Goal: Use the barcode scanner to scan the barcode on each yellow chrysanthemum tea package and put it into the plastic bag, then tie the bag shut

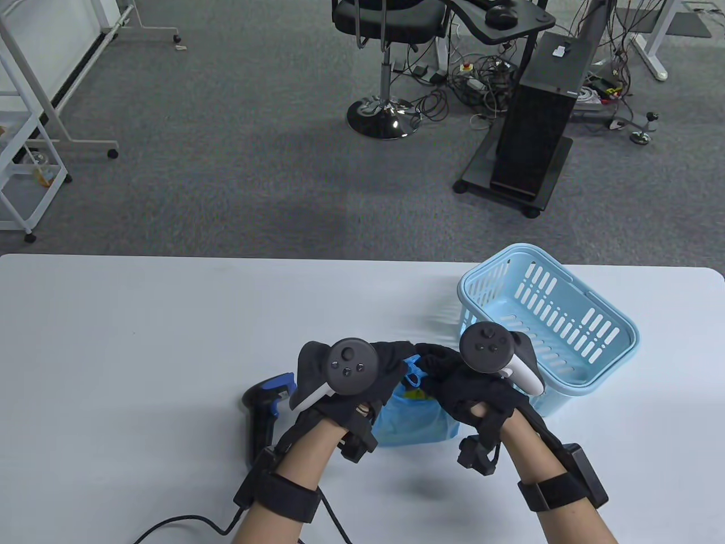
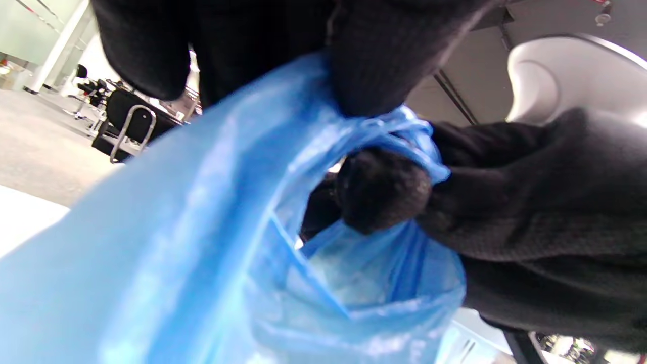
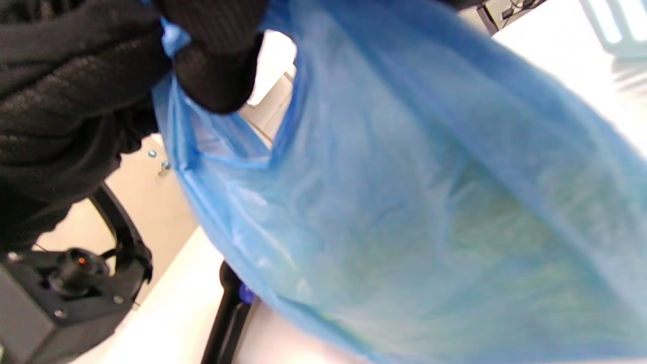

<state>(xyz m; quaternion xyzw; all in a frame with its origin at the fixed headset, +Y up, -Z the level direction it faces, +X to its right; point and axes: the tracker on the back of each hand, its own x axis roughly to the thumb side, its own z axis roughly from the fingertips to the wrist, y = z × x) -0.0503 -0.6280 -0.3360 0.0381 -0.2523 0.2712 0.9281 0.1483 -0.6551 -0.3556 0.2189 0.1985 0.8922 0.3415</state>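
Scene: two gloved hands meet over a blue plastic bag (image 1: 412,416) at the near middle of the white table (image 1: 141,317), the tying step under way
Left hand (image 1: 362,377): fingers curled and pinching the bag's gathered top, as the left wrist view shows
Right hand (image 1: 461,377): fingers curled into the bag's handle loop, gripping the film close beside the left hand
Tea packages (image 1: 416,395): a yellow patch shows through the bag's mouth; a green-yellow mass shows through the film in the right wrist view; how many are inside cannot be told
Scanner (image 1: 266,405): lies on the table just left of the bag, untouched
Basket (image 1: 566,328): light blue, to the right of the hands, no package visible in it
Risk: thin film could slip from the gloved fingertips mid-knot, judging by the small pinch
Risk: a hard pull might tear a handle or leave the knot loose, letting packages spill
Risk: a left elbow swing could knock the scanner
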